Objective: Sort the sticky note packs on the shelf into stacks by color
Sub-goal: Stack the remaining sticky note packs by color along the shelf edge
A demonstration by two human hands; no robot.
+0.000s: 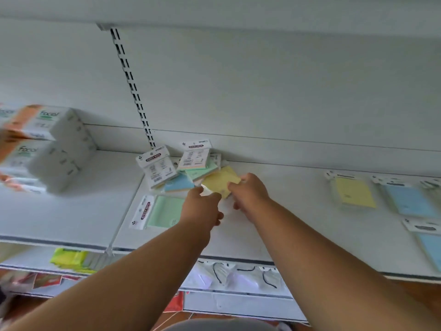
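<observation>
Left hand (202,206) and right hand (250,192) both pinching square yellow sticky note pack (220,181) | pack on white metal shelf (274,211), beside jumbled mixed-colour packs (181,168) (blurred) | sorted yellow pack (354,192) far right

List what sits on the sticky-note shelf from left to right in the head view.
Facial tissue boxes → green pack lying flat → jumbled pile of packs → yellow pack gripped by both the left hand and right hand → separate yellow pack → blue packs.
</observation>
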